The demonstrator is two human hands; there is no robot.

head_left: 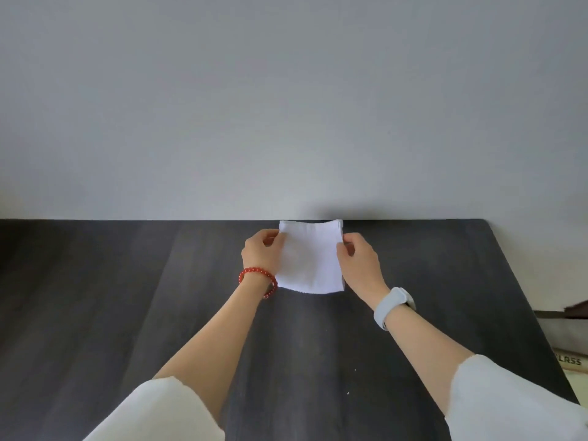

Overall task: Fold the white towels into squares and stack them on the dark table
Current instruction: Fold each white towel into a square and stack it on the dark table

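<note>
A white towel (310, 259), folded into a rough square, lies at the far edge of the dark table (127, 297), close to the wall. My left hand (261, 253), with a red bead bracelet on its wrist, pinches the towel's left edge near the far corner. My right hand (358, 259), with a pale watch on its wrist, pinches the right edge near the far corner. The far corners look slightly lifted. More layers show at the far right corner; whether other towels lie beneath I cannot tell.
A plain grey wall (286, 106) rises right behind the table's far edge. Beyond the table's right edge are a dark object (572, 311) and a box with printed letters (571, 361).
</note>
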